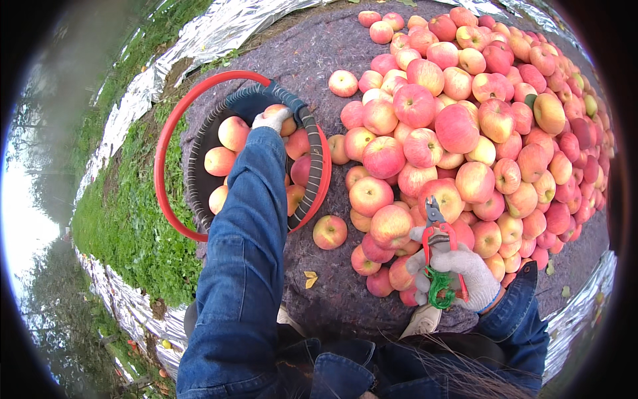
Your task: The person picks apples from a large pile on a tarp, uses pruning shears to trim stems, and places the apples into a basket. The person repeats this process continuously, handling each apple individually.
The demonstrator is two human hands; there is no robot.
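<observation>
My left hand (273,120), in a pale glove, reaches inside a basket with a dark lining and red handle (162,149). Its fingers are round an apple (275,110) near the basket's far rim. Other apples (220,161) lie in the basket, partly hidden by my denim sleeve. At the right, my gloved right hand (458,272) holds red-handled pruning shears (434,212) with green string wound at the handle's lower end. The shears' blades point away from me, over the near part of a large heap of red and yellow apples (456,128).
A dark felt blanket (304,55) lies under the heap and basket. One loose apple (330,232) sits between them, with a yellow leaf (310,279) nearer me. Silver reflective sheeting (219,25) and green ground plants (134,214) border the blanket. My shoes (422,320) rest at its near side.
</observation>
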